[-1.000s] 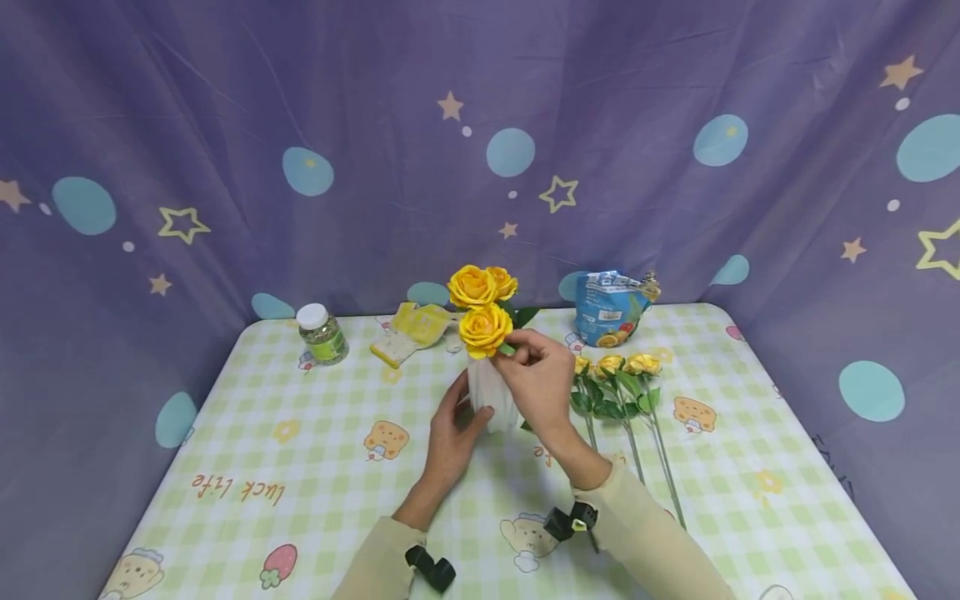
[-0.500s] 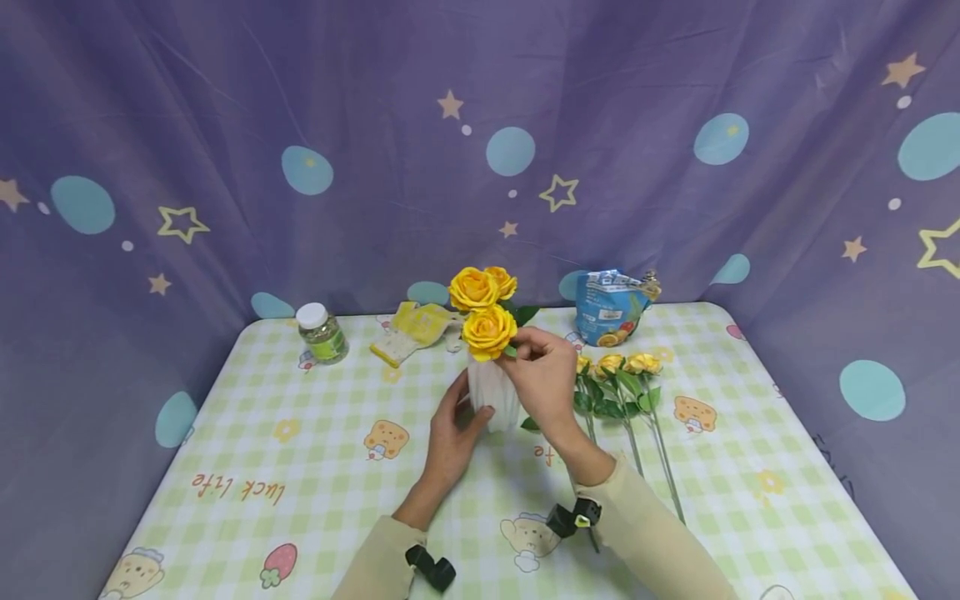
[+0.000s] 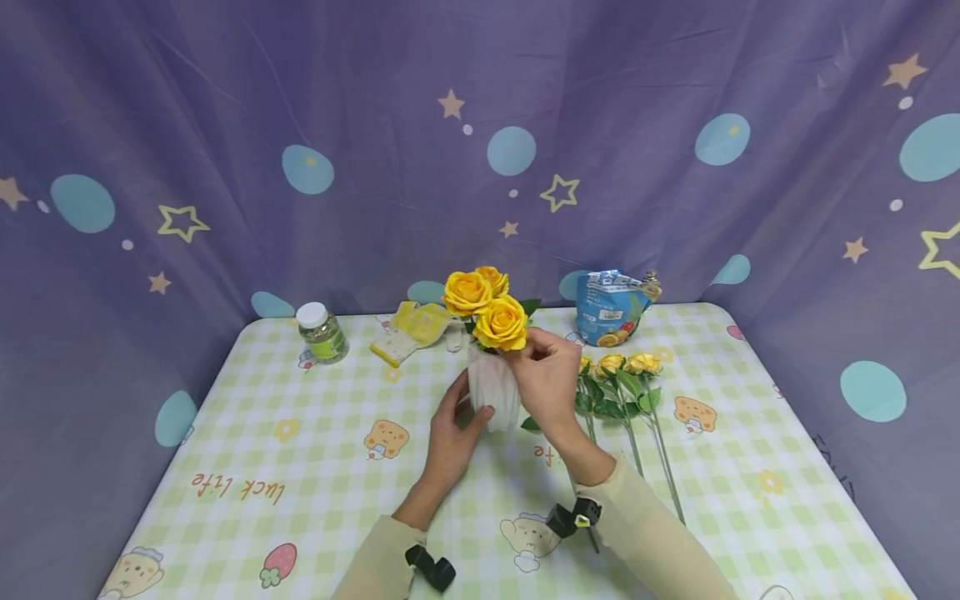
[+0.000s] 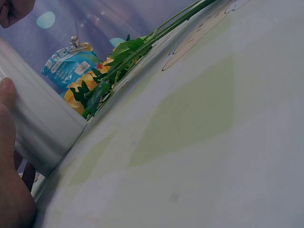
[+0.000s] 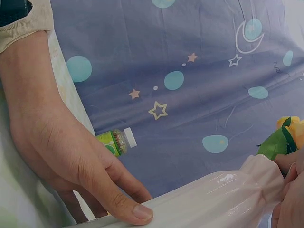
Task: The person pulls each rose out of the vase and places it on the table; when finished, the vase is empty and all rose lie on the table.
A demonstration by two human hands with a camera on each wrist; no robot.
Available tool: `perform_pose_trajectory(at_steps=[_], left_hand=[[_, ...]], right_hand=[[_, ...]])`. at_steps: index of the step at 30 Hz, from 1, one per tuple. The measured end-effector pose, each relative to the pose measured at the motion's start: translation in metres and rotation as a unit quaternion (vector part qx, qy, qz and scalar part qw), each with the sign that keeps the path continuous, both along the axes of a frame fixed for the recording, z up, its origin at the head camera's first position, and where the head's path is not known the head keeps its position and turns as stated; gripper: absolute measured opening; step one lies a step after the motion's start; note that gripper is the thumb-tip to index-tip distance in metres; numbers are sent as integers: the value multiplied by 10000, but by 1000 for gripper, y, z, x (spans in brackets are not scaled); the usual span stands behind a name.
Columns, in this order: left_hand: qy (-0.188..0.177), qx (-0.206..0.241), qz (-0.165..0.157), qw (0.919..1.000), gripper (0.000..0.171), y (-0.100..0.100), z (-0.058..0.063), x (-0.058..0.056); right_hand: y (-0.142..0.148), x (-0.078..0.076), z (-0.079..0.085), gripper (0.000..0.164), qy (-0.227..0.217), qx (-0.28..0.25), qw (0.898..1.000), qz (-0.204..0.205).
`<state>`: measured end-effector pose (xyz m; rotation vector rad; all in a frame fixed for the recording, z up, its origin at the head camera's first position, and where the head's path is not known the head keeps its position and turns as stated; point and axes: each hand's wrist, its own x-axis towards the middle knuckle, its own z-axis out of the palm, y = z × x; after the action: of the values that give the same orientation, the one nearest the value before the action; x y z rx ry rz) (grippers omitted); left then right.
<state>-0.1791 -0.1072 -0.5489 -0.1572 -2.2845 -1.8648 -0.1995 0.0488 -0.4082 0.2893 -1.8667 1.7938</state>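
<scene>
A white ribbed vase [image 3: 495, 396] stands upright on the table with several yellow roses above its mouth. My left hand [image 3: 452, 433] holds it low on the left side, thumb in front and fingers behind, as the vase [image 5: 213, 204] shows in the right wrist view. At the mouth, my right hand [image 3: 550, 383] pinches the front yellow rose [image 3: 501, 323] just below its bloom. Behind that bloom sits another yellow rose [image 3: 468, 293], with a third partly hidden. The stems inside the vase are out of sight.
Right of the vase lie several yellow roses [image 3: 643, 364] with long green stems. A blue pouch [image 3: 611, 308] stands at the back right. Toward the back left are a white-capped jar [image 3: 322, 333] and a yellow-and-white packet [image 3: 412, 329]. A purple curtain [image 3: 375, 208] hangs behind.
The front rose has shifted right and slightly up with my right fingers, and the rose behind has tipped a little left. My left hand and the vase stay put.
</scene>
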Motion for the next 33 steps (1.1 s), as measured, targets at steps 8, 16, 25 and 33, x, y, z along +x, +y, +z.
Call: perform_pose_trajectory(at_steps=[8, 16, 25, 33], left_hand=[[30, -17, -11, 10000, 73, 0, 0, 1], [73, -30, -57, 10000, 73, -1, -2, 0], [178, 8, -100, 9998, 73, -1, -2, -1], [196, 20, -107, 9997, 73, -1, -2, -1]], right_hand=[[1, -2, 0, 19, 119, -135, 9998, 14], [1, -4, 2, 46, 162, -242, 9996, -50], [4, -6, 8, 27, 80, -186, 9997, -159], [10, -8, 10, 41, -96, 183, 9998, -34]])
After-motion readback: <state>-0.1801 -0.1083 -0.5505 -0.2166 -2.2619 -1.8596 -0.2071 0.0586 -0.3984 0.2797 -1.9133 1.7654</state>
